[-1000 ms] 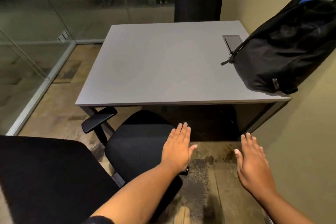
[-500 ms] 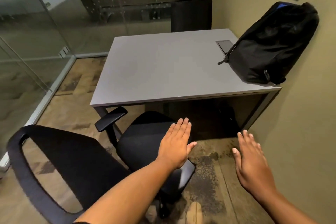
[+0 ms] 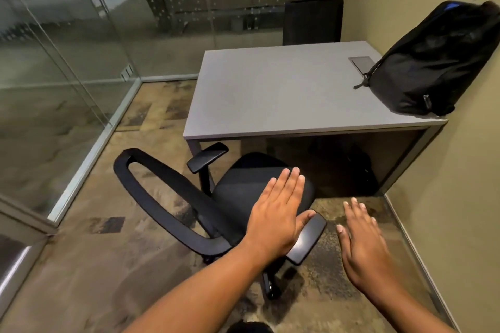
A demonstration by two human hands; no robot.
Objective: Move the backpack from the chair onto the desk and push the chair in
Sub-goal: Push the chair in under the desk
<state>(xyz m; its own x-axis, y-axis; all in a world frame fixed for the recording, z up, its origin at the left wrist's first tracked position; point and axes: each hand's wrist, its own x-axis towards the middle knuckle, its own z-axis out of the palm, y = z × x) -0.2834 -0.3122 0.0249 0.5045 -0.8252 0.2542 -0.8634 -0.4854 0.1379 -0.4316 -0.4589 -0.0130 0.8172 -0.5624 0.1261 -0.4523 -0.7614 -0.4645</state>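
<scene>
The chair (image 3: 216, 197) stands turned aside, its seat just clear of the desk (image 3: 284, 89) edge, so the push-in is not yet done. The left hand (image 3: 278, 216) hovers flat above the seat, grip apart, holding nothing. The right hand (image 3: 362, 246) hangs likewise apart. The backpack (image 3: 433, 62) rests on the desk's right end, leaning against the wall (image 3: 460, 197).

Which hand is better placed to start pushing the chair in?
Left. The left hand hovers flat over the chair seat and near armrest; the right hand is over bare floor beside it. Backpack already on desk.
</scene>
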